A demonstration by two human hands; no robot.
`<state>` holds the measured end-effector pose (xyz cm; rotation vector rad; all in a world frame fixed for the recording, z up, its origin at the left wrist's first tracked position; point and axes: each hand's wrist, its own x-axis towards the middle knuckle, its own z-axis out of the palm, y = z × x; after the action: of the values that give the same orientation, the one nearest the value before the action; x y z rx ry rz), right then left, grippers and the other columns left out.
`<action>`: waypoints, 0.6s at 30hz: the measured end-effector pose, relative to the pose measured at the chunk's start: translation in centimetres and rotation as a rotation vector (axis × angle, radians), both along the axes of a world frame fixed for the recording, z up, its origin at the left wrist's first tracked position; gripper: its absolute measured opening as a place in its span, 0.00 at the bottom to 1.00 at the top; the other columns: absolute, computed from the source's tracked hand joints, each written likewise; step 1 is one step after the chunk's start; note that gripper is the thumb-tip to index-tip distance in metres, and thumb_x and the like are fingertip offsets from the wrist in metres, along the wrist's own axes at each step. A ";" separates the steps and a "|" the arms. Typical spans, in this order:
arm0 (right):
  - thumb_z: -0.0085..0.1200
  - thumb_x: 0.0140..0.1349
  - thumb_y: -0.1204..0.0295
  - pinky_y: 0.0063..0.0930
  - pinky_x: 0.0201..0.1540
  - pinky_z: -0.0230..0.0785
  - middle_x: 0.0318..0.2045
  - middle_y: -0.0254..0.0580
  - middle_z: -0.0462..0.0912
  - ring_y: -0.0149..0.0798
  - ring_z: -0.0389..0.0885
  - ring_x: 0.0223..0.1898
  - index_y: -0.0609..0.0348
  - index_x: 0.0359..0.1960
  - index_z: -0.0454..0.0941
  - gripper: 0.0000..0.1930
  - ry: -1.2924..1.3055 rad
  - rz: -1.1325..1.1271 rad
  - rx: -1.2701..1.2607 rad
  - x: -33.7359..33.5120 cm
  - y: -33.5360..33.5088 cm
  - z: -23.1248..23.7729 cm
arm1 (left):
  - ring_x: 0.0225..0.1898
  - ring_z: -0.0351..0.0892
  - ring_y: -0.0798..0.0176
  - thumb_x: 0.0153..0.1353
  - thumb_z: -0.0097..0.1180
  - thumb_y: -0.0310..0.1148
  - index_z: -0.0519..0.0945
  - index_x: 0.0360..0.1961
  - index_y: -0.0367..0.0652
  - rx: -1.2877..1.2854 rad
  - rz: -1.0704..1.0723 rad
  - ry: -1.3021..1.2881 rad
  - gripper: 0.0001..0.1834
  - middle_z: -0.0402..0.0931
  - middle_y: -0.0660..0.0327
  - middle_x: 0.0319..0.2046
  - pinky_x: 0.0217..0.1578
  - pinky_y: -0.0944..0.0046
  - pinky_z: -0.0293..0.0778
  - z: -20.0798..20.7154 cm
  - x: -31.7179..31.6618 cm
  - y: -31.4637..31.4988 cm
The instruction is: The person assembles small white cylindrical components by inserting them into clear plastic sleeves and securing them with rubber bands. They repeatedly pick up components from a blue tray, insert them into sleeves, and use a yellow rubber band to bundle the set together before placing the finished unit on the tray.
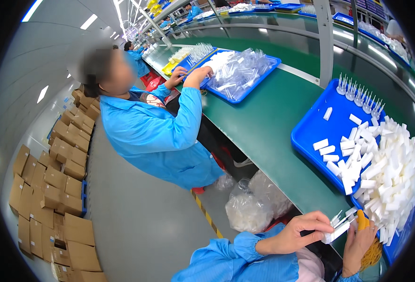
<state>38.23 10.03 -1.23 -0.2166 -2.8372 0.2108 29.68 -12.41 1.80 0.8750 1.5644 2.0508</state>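
Near the table's front edge, my left hand (304, 230) pinches a small bundle of white plastic pieces (337, 232) between thumb and fingertips. Thin pale prongs stick up from that bundle; their exact kind is too small to tell. My right hand (360, 242), with yellow finger covers on some fingers, closes on the bundle's other side. Just beyond it rises a large heap of white plastic sleeves (391, 164). A blue tray (306, 124) behind the hands holds scattered white sleeves and rows of clear pointed parts (360, 97) standing upright.
A co-worker in a blue smock (155, 127) reaches into another blue tray (238, 99) of clear bagged pieces to the left. Yellow rubber bands (373, 254) lie by my right wrist. Bags (249, 209) stand under the green table (245, 134); cardboard boxes (59, 188) are stacked at far left.
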 end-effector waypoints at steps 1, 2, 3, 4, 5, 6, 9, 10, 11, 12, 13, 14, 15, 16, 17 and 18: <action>0.52 0.55 0.79 0.48 0.52 0.57 0.41 0.53 0.72 0.55 0.67 0.47 0.64 0.48 0.71 0.17 -0.003 -0.010 -0.046 0.0 0.0 0.3 | 0.43 0.71 0.64 0.58 0.54 0.22 0.79 0.43 0.39 -0.006 -0.002 0.003 0.11 0.71 0.59 0.40 0.45 0.68 0.66 0.1 0.0 0.0; 0.51 0.55 0.79 0.47 0.52 0.57 0.42 0.53 0.72 0.55 0.67 0.48 0.64 0.47 0.71 0.16 -0.010 -0.019 -0.093 0.0 -0.2 0.9 | 0.43 0.71 0.64 0.58 0.53 0.22 0.79 0.43 0.39 -0.015 -0.003 0.002 0.11 0.71 0.59 0.40 0.45 0.68 0.66 0.2 0.0 0.0; 0.51 0.56 0.79 0.47 0.53 0.57 0.43 0.53 0.72 0.55 0.67 0.49 0.63 0.47 0.71 0.15 -0.018 -0.028 -0.141 0.1 -0.4 1.5 | 0.43 0.71 0.64 0.58 0.53 0.22 0.79 0.43 0.38 -0.013 -0.004 0.009 0.12 0.71 0.60 0.40 0.45 0.68 0.66 0.2 0.0 0.1; 0.50 0.57 0.79 0.46 0.53 0.58 0.44 0.53 0.72 0.55 0.68 0.49 0.63 0.46 0.71 0.15 0.022 -0.036 -0.193 0.3 -0.4 1.7 | 0.43 0.71 0.65 0.58 0.52 0.21 0.79 0.44 0.38 -0.011 -0.007 0.017 0.12 0.71 0.60 0.40 0.45 0.68 0.67 0.2 0.0 0.2; 0.50 0.57 0.79 0.45 0.53 0.58 0.44 0.53 0.72 0.55 0.68 0.49 0.63 0.46 0.71 0.14 0.058 -0.044 -0.244 0.6 -0.5 1.9 | 0.42 0.71 0.65 0.58 0.51 0.21 0.78 0.44 0.37 -0.008 -0.008 0.022 0.12 0.71 0.60 0.41 0.45 0.68 0.67 0.2 0.0 0.2; 0.50 0.57 0.79 0.44 0.53 0.59 0.45 0.53 0.72 0.55 0.68 0.49 0.63 0.46 0.72 0.13 0.096 -0.051 -0.295 0.9 -0.5 2.0 | 0.43 0.71 0.64 0.58 0.52 0.21 0.79 0.43 0.38 -0.011 -0.015 0.020 0.12 0.71 0.60 0.41 0.45 0.68 0.67 0.3 0.0 0.2; 0.49 0.55 0.82 0.40 0.53 0.60 0.46 0.52 0.72 0.50 0.69 0.51 0.64 0.45 0.72 0.14 0.176 0.031 -0.359 2.1 0.5 2.2 | 0.44 0.71 0.63 0.58 0.53 0.22 0.80 0.43 0.39 -0.014 -0.041 0.017 0.11 0.71 0.59 0.41 0.45 0.67 0.66 0.4 0.1 0.2; 0.50 0.55 0.81 0.38 0.51 0.62 0.44 0.51 0.72 0.47 0.71 0.49 0.63 0.45 0.71 0.14 0.227 0.037 -0.477 2.3 0.7 2.3 | 0.44 0.71 0.63 0.58 0.53 0.22 0.80 0.43 0.39 -0.010 -0.053 0.021 0.11 0.71 0.59 0.41 0.45 0.67 0.66 0.4 0.1 0.3; 0.51 0.56 0.79 0.36 0.48 0.64 0.42 0.49 0.73 0.44 0.72 0.46 0.62 0.45 0.70 0.14 0.279 0.041 -0.596 2.6 0.9 2.4 | 0.44 0.71 0.63 0.58 0.53 0.22 0.79 0.43 0.39 -0.008 -0.068 0.025 0.12 0.71 0.59 0.41 0.45 0.67 0.66 0.5 0.1 0.4; 0.52 0.56 0.78 0.33 0.45 0.67 0.40 0.48 0.74 0.41 0.74 0.44 0.62 0.45 0.70 0.15 0.333 0.045 -0.715 2.8 1.0 2.8 | 0.44 0.71 0.63 0.58 0.53 0.22 0.79 0.43 0.39 -0.006 -0.085 0.031 0.11 0.71 0.59 0.41 0.45 0.67 0.66 0.7 0.1 0.6; 0.52 0.57 0.76 0.31 0.43 0.69 0.39 0.47 0.75 0.41 0.75 0.42 0.62 0.45 0.72 0.13 0.314 -0.009 -0.842 3.3 1.2 3.6 | 0.44 0.71 0.63 0.58 0.53 0.22 0.79 0.42 0.39 -0.004 -0.103 0.037 0.11 0.71 0.59 0.41 0.45 0.67 0.66 1.1 0.1 0.7; 0.52 0.59 0.74 0.28 0.41 0.71 0.39 0.46 0.77 0.40 0.77 0.40 0.63 0.45 0.74 0.13 0.285 -0.062 -0.959 3.5 0.8 5.0 | 0.44 0.70 0.63 0.58 0.52 0.22 0.79 0.42 0.38 0.008 -0.116 0.037 0.11 0.71 0.59 0.41 0.45 0.67 0.66 0.9 0.0 0.8; 0.52 0.60 0.73 0.26 0.39 0.73 0.38 0.45 0.78 0.40 0.79 0.38 0.64 0.45 0.76 0.12 0.255 -0.113 -1.078 3.7 0.8 6.1 | 0.43 0.71 0.63 0.57 0.53 0.22 0.80 0.42 0.38 0.027 -0.125 0.036 0.11 0.72 0.59 0.40 0.45 0.67 0.66 0.8 0.0 0.9; 0.52 0.60 0.74 0.26 0.40 0.73 0.37 0.43 0.77 0.38 0.77 0.39 0.66 0.45 0.74 0.12 0.249 -0.127 -1.152 4.3 1.2 6.1 | 0.43 0.71 0.62 0.57 0.54 0.22 0.80 0.42 0.39 0.044 -0.132 0.036 0.11 0.72 0.59 0.40 0.44 0.67 0.66 0.6 0.1 0.9; 0.52 0.60 0.74 0.26 0.40 0.73 0.37 0.44 0.77 0.38 0.77 0.39 0.66 0.44 0.74 0.12 0.316 -0.129 -1.194 4.6 1.2 6.2 | 0.42 0.71 0.62 0.56 0.55 0.22 0.80 0.42 0.39 0.060 -0.146 0.040 0.11 0.72 0.59 0.40 0.43 0.66 0.66 0.6 0.1 1.1; 0.52 0.60 0.74 0.27 0.40 0.73 0.38 0.46 0.77 0.39 0.77 0.39 0.66 0.44 0.73 0.12 0.382 -0.131 -1.235 4.9 1.2 6.2 | 0.42 0.71 0.62 0.56 0.55 0.22 0.80 0.41 0.39 0.072 -0.160 0.047 0.11 0.72 0.59 0.40 0.43 0.66 0.66 0.7 0.1 1.3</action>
<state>43.11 11.21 4.99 -0.5151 -1.9368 1.7109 29.80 -11.14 2.52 1.0467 1.4033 1.9964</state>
